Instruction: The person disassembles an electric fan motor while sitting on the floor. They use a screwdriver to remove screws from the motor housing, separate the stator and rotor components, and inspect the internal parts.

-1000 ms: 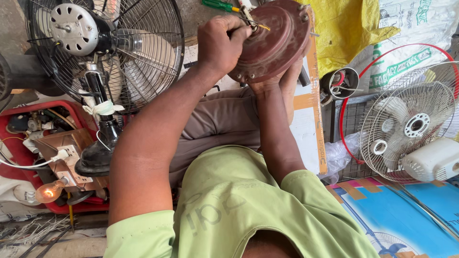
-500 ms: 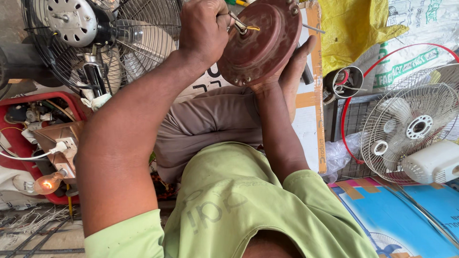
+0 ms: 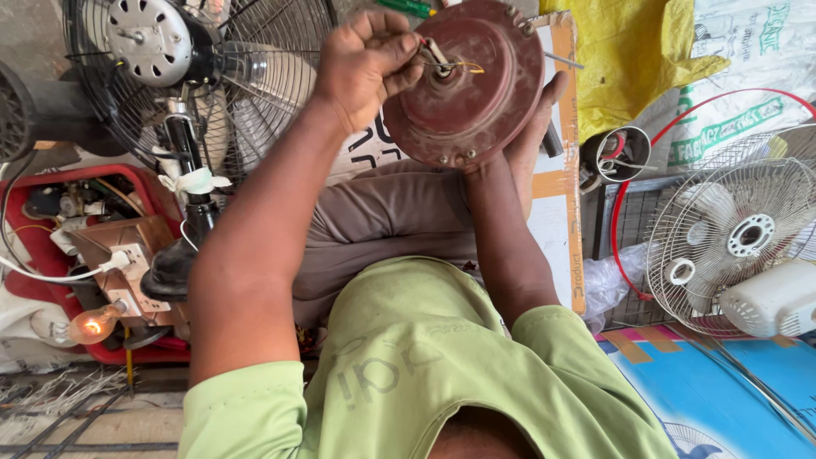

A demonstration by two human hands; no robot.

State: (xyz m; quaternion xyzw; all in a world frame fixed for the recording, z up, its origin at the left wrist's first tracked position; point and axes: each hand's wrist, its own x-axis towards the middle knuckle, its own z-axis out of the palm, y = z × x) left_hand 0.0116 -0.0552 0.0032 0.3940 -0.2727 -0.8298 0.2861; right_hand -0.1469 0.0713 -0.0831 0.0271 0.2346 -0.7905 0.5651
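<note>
Motor (image 3: 463,85) has shifted right in view. I see left hand (image 3: 365,64) pinching the wires (image 3: 442,61) at its hub; right hand (image 3: 531,127) cups it from behind, above the lap.

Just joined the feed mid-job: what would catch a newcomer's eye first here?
A round reddish-brown motor housing at top centre, cradled from behind by the right hand while the left hand pinches thin wires at its hub. At left, a black fan stands above a lit bulb.
</note>
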